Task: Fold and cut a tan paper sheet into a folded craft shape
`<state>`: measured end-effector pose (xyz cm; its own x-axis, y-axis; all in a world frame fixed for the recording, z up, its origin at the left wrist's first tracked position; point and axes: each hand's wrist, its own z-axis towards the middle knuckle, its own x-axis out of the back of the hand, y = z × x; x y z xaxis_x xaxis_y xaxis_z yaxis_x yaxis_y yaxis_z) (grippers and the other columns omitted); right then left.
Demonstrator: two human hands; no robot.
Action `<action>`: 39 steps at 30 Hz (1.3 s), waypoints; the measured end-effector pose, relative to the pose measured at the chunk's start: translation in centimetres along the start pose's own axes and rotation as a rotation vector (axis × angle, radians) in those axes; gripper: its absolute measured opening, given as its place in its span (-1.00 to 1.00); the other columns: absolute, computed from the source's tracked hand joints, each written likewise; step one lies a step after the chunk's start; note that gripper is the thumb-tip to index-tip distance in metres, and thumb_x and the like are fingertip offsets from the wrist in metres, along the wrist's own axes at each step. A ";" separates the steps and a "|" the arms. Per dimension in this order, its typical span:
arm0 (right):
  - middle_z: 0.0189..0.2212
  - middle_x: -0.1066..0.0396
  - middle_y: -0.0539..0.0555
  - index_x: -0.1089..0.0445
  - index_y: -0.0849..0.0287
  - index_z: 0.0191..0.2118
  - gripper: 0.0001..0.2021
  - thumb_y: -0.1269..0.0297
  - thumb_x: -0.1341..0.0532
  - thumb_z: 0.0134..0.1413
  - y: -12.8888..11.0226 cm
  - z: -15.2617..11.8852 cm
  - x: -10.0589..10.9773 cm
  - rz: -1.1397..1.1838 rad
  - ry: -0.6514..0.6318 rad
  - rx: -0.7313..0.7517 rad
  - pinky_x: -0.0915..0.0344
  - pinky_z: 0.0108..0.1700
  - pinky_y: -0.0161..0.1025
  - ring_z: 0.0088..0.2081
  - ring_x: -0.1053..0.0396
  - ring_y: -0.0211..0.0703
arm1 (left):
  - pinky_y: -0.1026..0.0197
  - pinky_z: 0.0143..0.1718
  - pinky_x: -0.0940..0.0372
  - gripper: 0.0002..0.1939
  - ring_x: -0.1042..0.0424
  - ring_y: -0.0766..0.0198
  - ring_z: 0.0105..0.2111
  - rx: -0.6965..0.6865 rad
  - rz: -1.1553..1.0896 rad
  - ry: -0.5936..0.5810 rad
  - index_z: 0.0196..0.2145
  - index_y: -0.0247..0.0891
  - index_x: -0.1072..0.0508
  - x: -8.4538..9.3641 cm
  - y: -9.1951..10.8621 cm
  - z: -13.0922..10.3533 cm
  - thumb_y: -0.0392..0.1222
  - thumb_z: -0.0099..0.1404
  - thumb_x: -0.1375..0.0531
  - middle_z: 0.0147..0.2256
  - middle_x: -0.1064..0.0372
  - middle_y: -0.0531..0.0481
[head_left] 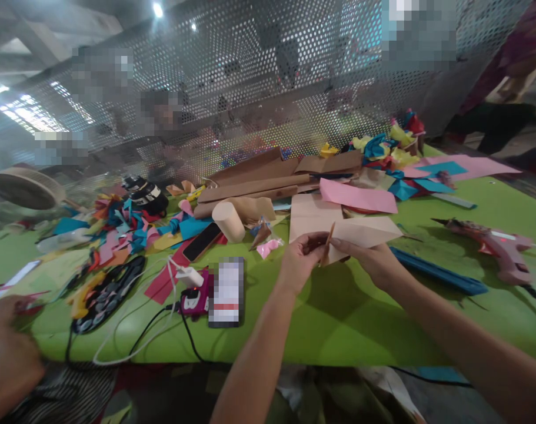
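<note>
A beige sheet of paper [365,232] is held up above the table between my two hands. My left hand [306,250] is closed at the sheet's left end, fingers pinched around a narrow brown edge [328,238]; whether that is a fold or a separate strip I cannot tell. My right hand [367,256] pinches the sheet from below, thumb toward the left hand. Just behind lies a flat beige piece of paper [309,213], with a pink sheet [360,196] overlapping its right side.
A pink glue gun [506,253] and a blue bar-like tool [439,272] lie right. Left are a phone [226,291], a magenta power adapter [197,294] with cables, a beige roll [229,222] and coloured scraps. Another person's hand [7,347] is at far left.
</note>
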<state>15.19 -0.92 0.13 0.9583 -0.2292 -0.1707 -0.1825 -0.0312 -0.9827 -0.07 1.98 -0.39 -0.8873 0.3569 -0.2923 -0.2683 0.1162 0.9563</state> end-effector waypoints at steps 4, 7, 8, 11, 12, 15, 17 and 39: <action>-0.42 -0.57 0.07 -0.54 0.10 -0.41 -0.63 -0.01 -0.50 -0.36 -0.1 0.0 -0.1 0.010 0.030 -0.016 -0.35 -0.41 -0.16 -0.39 -0.43 -0.05 | 0.10 0.00 -0.34 -0.66 -0.51 0.19 -0.15 0.004 0.009 -0.013 -0.14 -0.26 -0.60 0.0 -0.2 0.0 -0.21 0.09 -0.41 -0.15 -0.58 -0.13; -0.44 -0.55 0.06 -0.54 0.11 -0.42 -0.64 0.00 -0.51 -0.37 -0.4 -0.1 -0.2 0.014 0.040 -0.027 -0.35 -0.42 -0.16 -0.40 -0.42 -0.06 | 0.10 -0.01 -0.34 -0.66 -0.51 0.19 -0.16 0.011 0.019 -0.025 -0.12 -0.27 -0.60 0.1 -0.3 0.0 -0.20 0.11 -0.40 -0.15 -0.58 -0.13; -0.45 -0.55 0.06 -0.54 0.11 -0.43 -0.64 0.01 -0.51 -0.37 -0.4 -0.2 -0.2 0.016 0.041 -0.028 -0.35 -0.42 -0.16 -0.41 -0.42 -0.07 | 0.10 -0.02 -0.34 -0.66 -0.51 0.20 -0.17 0.012 0.023 -0.026 -0.12 -0.27 -0.60 0.1 -0.4 0.0 -0.20 0.11 -0.40 -0.15 -0.58 -0.13; -0.45 -0.55 0.06 -0.54 0.10 -0.43 -0.65 0.00 -0.51 -0.38 -0.6 -0.3 -0.4 0.025 0.040 -0.022 -0.36 -0.41 -0.14 -0.41 -0.42 -0.05 | 0.10 -0.03 -0.35 -0.66 -0.51 0.19 -0.17 0.010 0.024 -0.020 -0.12 -0.26 -0.60 0.0 -0.4 0.1 -0.19 0.11 -0.40 -0.15 -0.58 -0.12; -0.45 -0.55 0.06 -0.54 0.09 -0.44 -0.64 0.00 -0.51 -0.39 -0.6 -0.3 -0.4 0.030 0.044 -0.020 -0.37 -0.40 -0.14 -0.40 -0.42 -0.04 | 0.10 -0.03 -0.36 -0.66 -0.51 0.19 -0.17 0.009 0.021 -0.017 -0.13 -0.26 -0.60 0.0 -0.4 0.1 -0.19 0.11 -0.40 -0.15 -0.58 -0.12; -0.43 -0.55 0.06 -0.54 0.08 -0.43 -0.63 -0.02 -0.52 -0.40 -0.4 -0.2 -0.4 0.036 0.058 -0.009 -0.39 -0.39 -0.13 -0.38 -0.43 -0.04 | 0.11 -0.05 -0.37 -0.68 -0.52 0.20 -0.18 0.006 0.013 -0.014 -0.15 -0.27 -0.61 -0.1 -0.4 0.0 -0.19 0.10 -0.40 -0.16 -0.59 -0.12; -0.45 -0.54 0.06 -0.53 0.09 -0.44 -0.62 -0.03 -0.52 -0.39 -0.3 -0.1 -0.3 0.031 0.064 0.001 -0.39 -0.41 -0.14 -0.40 -0.42 -0.06 | 0.14 -0.07 -0.38 -0.69 -0.51 0.22 -0.20 0.000 0.017 -0.012 -0.16 -0.27 -0.61 -0.2 -0.2 0.0 -0.20 0.10 -0.40 -0.18 -0.59 -0.12; -0.50 -0.48 0.04 -0.45 0.12 -0.44 -0.54 -0.15 -0.48 -0.33 0.0 0.3 0.1 0.003 0.090 0.065 -0.32 -0.44 -0.21 -0.45 -0.36 -0.15 | -0.06 0.19 -0.29 -0.43 -0.45 0.03 0.09 -0.003 0.007 -0.150 0.07 -0.24 -0.50 -0.5 0.1 -0.5 -0.31 0.06 -0.41 0.07 -0.49 -0.19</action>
<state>15.38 -0.66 0.06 0.9335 -0.3161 -0.1695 -0.1681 0.0319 -0.9853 0.10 1.33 -0.13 -0.8228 0.4926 -0.2835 -0.2641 0.1103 0.9582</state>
